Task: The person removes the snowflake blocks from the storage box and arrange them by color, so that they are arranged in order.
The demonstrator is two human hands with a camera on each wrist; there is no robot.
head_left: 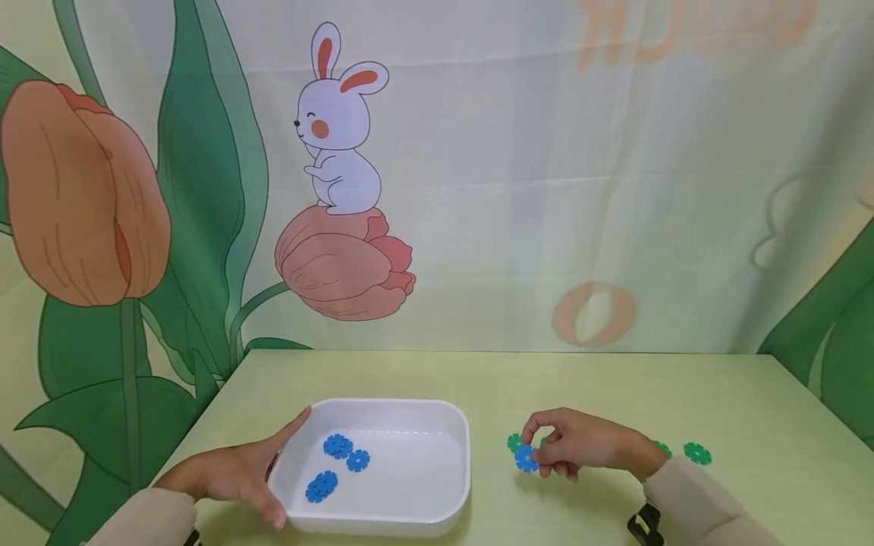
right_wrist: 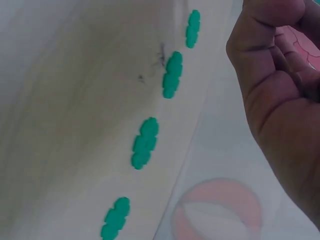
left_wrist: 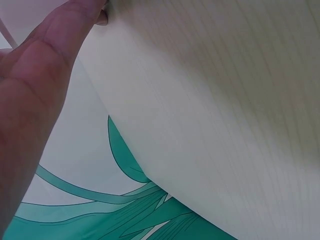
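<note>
A white plastic tub (head_left: 410, 523) sits on the table with several blue snowflake discs (head_left: 358, 460) lying in its left half. My left hand (head_left: 235, 470) holds the tub's left end, its thumb at the near corner and a finger at the far one. Between thumb and index finger, my right hand (head_left: 580, 442) pinches a blue snowflake disc (head_left: 526, 459), held up to the right of the tub. Behind that hand, green snowflake discs (head_left: 697, 453) lie on the table, partly hidden in the head view. The right wrist view shows several green discs (right_wrist: 145, 143) spaced in a row.
The pale wood-grain table (head_left: 614, 379) ends at a printed curtain (head_left: 478, 189) along the back. Its left edge (left_wrist: 150, 179) shows in the left wrist view. A dark strap with a buckle (head_left: 645, 525) is on the right wrist.
</note>
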